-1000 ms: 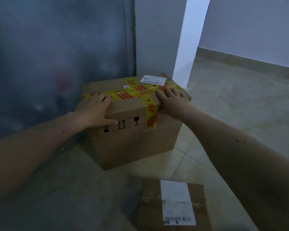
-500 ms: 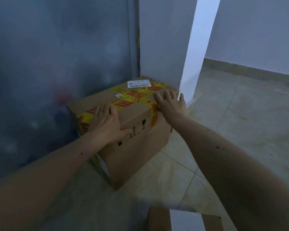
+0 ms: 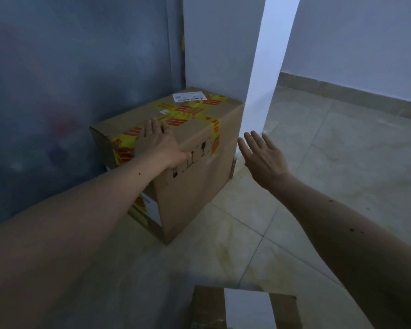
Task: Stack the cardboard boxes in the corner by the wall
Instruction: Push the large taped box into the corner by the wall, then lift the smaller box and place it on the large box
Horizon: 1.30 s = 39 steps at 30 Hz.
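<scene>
head | worn high | faces forward-down | near floor corner

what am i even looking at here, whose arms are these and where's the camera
No machine here: these are a person's two bare arms. The single picture comes from a camera worn on their head, looking forward and down.

On the tiled floor a big cardboard box, sealed with yellow tape, sits in the corner where the grey wall meets a white pillar.

The left hand lies flat on the box's top near edge. The right hand is open in the air beside the box, holding nothing.

A smaller box with a white label lies at the bottom edge, not yet stacked.
</scene>
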Available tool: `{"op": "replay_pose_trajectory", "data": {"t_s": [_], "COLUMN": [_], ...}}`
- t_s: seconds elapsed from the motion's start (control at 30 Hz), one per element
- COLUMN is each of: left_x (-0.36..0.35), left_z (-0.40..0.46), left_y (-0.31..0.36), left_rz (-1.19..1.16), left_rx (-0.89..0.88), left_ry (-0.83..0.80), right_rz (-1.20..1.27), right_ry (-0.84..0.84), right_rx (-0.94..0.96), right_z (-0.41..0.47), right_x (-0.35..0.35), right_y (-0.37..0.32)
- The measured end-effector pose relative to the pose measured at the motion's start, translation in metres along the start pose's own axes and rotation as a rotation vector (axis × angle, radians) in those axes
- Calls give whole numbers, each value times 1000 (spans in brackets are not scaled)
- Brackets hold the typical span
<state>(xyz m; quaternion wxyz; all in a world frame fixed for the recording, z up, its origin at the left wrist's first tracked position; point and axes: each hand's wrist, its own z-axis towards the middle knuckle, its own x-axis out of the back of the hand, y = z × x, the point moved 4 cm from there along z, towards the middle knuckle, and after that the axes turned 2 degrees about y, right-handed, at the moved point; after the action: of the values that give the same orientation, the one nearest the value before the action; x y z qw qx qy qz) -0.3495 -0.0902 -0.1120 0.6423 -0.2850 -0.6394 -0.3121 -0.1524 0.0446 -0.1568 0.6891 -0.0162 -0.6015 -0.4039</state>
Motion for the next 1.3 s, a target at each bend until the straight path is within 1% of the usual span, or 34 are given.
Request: {"op": "replay_pose_trajectory", "data": {"t_s": [0.13, 0.2, 0.3, 0.33, 0.37, 0.43, 0.47, 0.5, 0.53, 0.57, 0.6, 0.7, 0.77, 0.83, 0.87, 0.93, 1.03, 1.1, 1.3], "left_x": [2, 2, 2, 3, 6, 9, 7, 1, -11, -25, -43, -97, -131, -160, -172, -190, -204, -206, -175], "left_z": [-5, -6, -7, -9, -13, -30, -45, -59, -76, -93, -109, -161, -192, -217, -226, -240, -250, -254, -246], "left_y": [3, 5, 5, 6, 8, 18, 26, 34, 43, 51, 56, 62, 59, 55, 54, 51, 50, 50, 60], "left_rz": [-10, -19, -34, -2, 67, 214, 227, 210, 195, 186, 179, 188, 140, 91, 72, 74, 186, 250, 198], "left_rx": [27, 47, 45, 10, -59, -277, -397, -505, -603, -668, -697, -702, -661, -644, -653, -695, -779, -796, -819], "left_ry": [9, 7, 8, 51, 136, 372, 452, 477, 446, 367, 252, -140, -362, -516, -562, -601, -574, -547, -428], "right_rz": [2, 46, 115, 143, 173, 256, 298, 343, 390, 429, 455, 483, 494, 498, 502, 518, 534, 538, 579], "right_ry": [-34, -72, -136, -159, -190, -262, -319, -386, -460, -535, -610, -788, -860, -889, -887, -859, -800, -750, -647], "right_rx": [13, 34, 17, 14, 13, 25, 40, 62, 83, 105, 124, 108, 90, 109, 117, 129, 160, 177, 153], "right_z": [-31, -50, -82, -94, -107, -131, -145, -157, -173, -187, -201, -243, -265, -281, -288, -298, -304, -305, -286], "right_x": [6, 10, 16, 17, 18, 15, 13, 11, 9, 6, 3, -12, -26, -37, -42, -45, -44, -40, -23], "right_y": [2, 0, -3, -5, -8, -15, -19, -24, -28, -34, -41, -63, -76, -84, -87, -90, -92, -92, -74]}}
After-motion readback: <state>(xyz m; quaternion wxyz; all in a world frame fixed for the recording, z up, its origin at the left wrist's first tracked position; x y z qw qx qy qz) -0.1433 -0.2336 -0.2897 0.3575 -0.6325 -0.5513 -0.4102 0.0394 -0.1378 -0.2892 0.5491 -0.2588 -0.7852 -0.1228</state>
